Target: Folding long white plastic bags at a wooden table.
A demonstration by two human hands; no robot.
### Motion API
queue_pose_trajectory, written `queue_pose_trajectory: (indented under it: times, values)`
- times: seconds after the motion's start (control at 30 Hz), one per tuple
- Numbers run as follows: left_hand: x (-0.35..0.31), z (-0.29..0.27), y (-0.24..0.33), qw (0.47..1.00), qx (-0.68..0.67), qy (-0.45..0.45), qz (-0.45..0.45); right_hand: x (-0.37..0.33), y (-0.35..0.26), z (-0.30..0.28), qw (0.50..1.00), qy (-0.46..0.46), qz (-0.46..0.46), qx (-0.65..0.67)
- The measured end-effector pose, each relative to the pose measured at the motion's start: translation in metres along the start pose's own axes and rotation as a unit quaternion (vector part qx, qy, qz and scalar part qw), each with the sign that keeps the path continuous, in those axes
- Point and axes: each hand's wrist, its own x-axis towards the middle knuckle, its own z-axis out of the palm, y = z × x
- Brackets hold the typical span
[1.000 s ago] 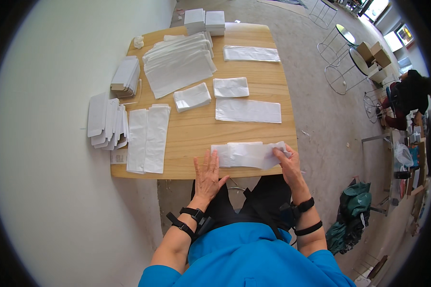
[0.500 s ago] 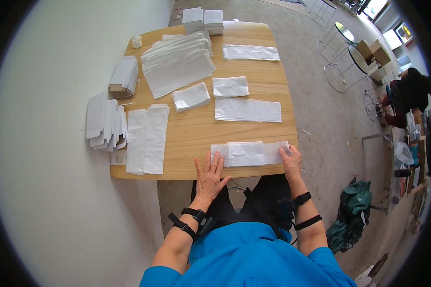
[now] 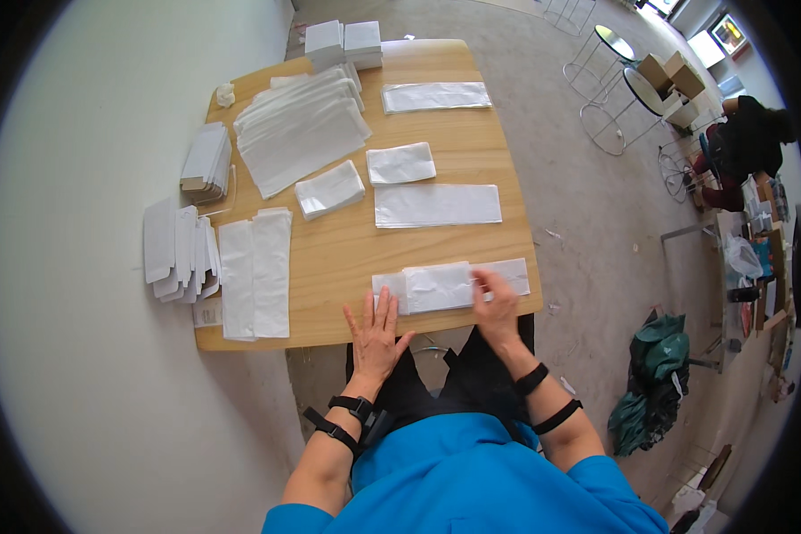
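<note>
Along the near edge of the table lies a long white strip of thin, papery material (image 3: 511, 277) with a shorter folded white sheet (image 3: 438, 287) on top of it. My left hand (image 3: 378, 343) rests flat with fingers spread, its fingertips on the strip's left end. Over the strip's right half is my right hand (image 3: 497, 307), its fingers bent and blurred by motion close to the right edge of the folded sheet. Whether anything is between those fingers does not show.
Around the wooden table (image 3: 329, 258) lie a fanned stack of white sheets (image 3: 298, 129), folded white packets (image 3: 329, 189), long white strips (image 3: 438, 206) and flattened white boxes (image 3: 182, 249). A white wall borders the left. Farther right are round tables (image 3: 643, 92) and a seated person (image 3: 746, 151).
My right hand has left the strip's right end and moved left to the edge of the folded sheet. My left hand stays on the strip's left end. The whole view has shifted slightly.
</note>
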Motion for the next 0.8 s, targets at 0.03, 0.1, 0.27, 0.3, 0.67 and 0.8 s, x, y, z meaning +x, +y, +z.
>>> queue_pose_trajectory:
  times: [0.03,0.1,0.27,0.3,0.67,0.8]
  values:
    - [0.001,0.000,0.000,1.000,-0.008,0.006,0.000,-0.004,-0.008,0.012,0.998,-0.038,-0.023,0.036]
    - [0.001,0.000,0.000,1.000,-0.010,0.011,0.000,-0.011,-0.023,0.037,0.990,-0.078,0.016,0.117]
    - [0.002,0.000,0.002,1.000,-0.019,0.014,-0.003,-0.011,-0.022,0.068,0.967,-0.126,0.085,0.207]
    - [0.001,0.000,0.002,1.000,-0.027,0.012,-0.006,-0.011,-0.020,0.070,0.970,-0.126,0.084,0.190]
    - [0.009,0.002,-0.001,0.988,-0.061,0.138,0.016,-0.009,-0.014,0.080,0.979,-0.101,0.078,0.158]
    - [0.010,0.009,-0.006,0.983,-0.089,0.156,-0.027,-0.011,-0.016,0.083,0.978,-0.094,0.085,0.164]
